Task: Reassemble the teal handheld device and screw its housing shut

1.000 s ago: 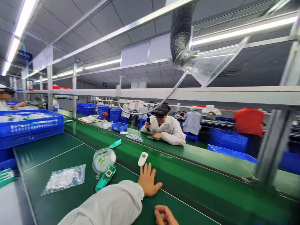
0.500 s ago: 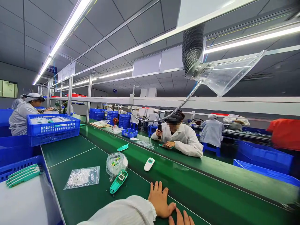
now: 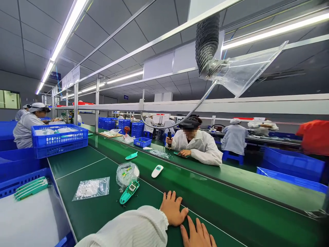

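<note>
Both my hands, left [image 3: 173, 209] and right [image 3: 197, 235], lie flat and empty on the desk [image 3: 102, 212]; white handset [image 3: 157, 171] just ahead looks light, rigid, slick, best gripped across its sides.

Left hand [image 3: 173, 209] and right hand [image 3: 199, 235] flat, palms down, fingers spread, thumb and fingertips nearly touching.
</note>
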A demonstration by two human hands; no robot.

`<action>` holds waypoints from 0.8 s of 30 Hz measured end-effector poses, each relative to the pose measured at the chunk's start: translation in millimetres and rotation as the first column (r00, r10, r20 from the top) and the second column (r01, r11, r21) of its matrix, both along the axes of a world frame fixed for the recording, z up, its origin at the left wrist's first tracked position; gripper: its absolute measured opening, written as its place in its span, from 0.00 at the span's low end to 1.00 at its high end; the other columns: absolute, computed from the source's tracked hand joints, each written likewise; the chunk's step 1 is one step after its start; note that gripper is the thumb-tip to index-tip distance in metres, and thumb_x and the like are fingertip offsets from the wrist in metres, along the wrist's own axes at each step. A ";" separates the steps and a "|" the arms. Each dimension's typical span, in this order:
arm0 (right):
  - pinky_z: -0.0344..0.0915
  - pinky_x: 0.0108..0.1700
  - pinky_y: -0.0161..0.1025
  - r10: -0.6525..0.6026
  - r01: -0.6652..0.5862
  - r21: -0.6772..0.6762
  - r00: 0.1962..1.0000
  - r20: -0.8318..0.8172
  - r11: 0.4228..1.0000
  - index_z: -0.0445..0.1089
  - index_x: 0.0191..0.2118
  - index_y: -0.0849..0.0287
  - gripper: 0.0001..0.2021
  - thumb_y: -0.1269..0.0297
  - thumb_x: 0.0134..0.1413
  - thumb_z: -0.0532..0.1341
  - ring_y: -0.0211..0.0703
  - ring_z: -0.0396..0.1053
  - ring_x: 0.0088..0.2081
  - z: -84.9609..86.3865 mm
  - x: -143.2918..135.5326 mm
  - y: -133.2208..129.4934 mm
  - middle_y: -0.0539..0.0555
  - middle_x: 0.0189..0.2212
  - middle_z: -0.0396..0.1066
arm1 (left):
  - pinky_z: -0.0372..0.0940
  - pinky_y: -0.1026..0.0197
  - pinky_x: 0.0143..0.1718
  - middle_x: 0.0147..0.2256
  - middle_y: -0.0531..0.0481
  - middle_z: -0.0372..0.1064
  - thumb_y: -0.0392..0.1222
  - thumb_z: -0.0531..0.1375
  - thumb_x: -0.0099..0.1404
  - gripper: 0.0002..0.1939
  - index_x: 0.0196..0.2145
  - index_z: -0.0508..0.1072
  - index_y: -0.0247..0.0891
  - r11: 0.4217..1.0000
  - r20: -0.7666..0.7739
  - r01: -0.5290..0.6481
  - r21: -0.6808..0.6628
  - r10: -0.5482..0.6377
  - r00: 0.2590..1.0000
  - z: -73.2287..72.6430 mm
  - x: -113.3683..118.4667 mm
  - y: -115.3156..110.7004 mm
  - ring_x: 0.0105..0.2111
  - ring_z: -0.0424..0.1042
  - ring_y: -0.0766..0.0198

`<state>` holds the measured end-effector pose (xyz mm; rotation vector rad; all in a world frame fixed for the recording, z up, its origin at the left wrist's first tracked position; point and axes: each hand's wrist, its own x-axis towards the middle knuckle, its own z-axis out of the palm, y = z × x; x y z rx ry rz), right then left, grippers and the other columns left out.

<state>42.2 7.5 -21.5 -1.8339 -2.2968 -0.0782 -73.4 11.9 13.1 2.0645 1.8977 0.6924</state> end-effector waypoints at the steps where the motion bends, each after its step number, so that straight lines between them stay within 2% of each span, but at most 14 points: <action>1: 0.45 0.58 0.51 0.010 -0.010 -0.007 1.000 0.005 1.000 0.57 0.57 0.58 0.26 0.54 0.54 0.46 0.52 0.48 0.59 1.8 -0.7 -1.4 0.59 0.58 0.53 | 0.30 0.45 0.58 0.61 0.41 0.37 0.57 0.36 0.61 0.34 0.59 0.50 0.34 1.000 0.004 -0.015 0.000 0.015 1.000 0.3 -0.5 0.0 0.61 0.34 0.50; 6: 0.44 0.57 0.52 0.057 -0.058 -0.065 0.998 -0.011 0.996 0.53 0.58 0.62 0.28 0.53 0.55 0.44 0.55 0.46 0.60 13.0 -3.5 -10.9 0.62 0.59 0.50 | 0.29 0.45 0.58 0.61 0.39 0.37 0.59 0.37 0.61 0.35 0.58 0.51 0.33 0.998 -0.016 -0.068 -0.006 0.068 0.998 2.0 -2.9 -1.1 0.61 0.34 0.49; 11: 0.43 0.56 0.54 0.057 -0.059 -0.061 0.998 -0.041 0.996 0.53 0.58 0.64 0.28 0.54 0.55 0.44 0.55 0.46 0.59 17.3 -5.5 -16.4 0.64 0.58 0.50 | 0.31 0.46 0.58 0.61 0.43 0.39 0.60 0.38 0.61 0.34 0.58 0.51 0.37 0.997 -0.061 -0.082 -0.010 0.081 0.995 1.8 -3.0 -2.0 0.61 0.36 0.52; 16: 0.43 0.56 0.56 0.066 -0.067 -0.046 0.998 -0.018 0.997 0.51 0.58 0.70 0.31 0.53 0.55 0.42 0.57 0.46 0.59 16.2 -1.8 -7.2 0.65 0.59 0.49 | 0.34 0.45 0.57 0.60 0.44 0.44 0.59 0.39 0.61 0.31 0.57 0.54 0.40 0.994 -0.049 -0.107 0.027 0.109 0.993 -2.6 -0.8 0.6 0.60 0.40 0.51; 19: 0.43 0.56 0.55 0.090 -0.089 -0.056 0.996 0.003 0.994 0.50 0.59 0.72 0.32 0.53 0.55 0.41 0.58 0.45 0.59 16.9 1.1 -1.5 0.66 0.59 0.47 | 0.34 0.46 0.58 0.59 0.42 0.46 0.61 0.41 0.61 0.33 0.56 0.56 0.39 0.991 -0.037 -0.123 0.050 0.125 0.991 -3.5 0.8 1.2 0.59 0.42 0.51; 24: 0.43 0.55 0.55 0.127 -0.125 -0.110 0.992 0.015 0.986 0.50 0.59 0.73 0.32 0.53 0.55 0.41 0.58 0.46 0.59 21.1 0.8 5.1 0.68 0.59 0.48 | 0.34 0.49 0.58 0.59 0.43 0.48 0.63 0.44 0.58 0.34 0.55 0.57 0.39 0.988 -0.045 -0.149 0.045 0.151 0.988 6.0 2.8 -3.2 0.59 0.44 0.53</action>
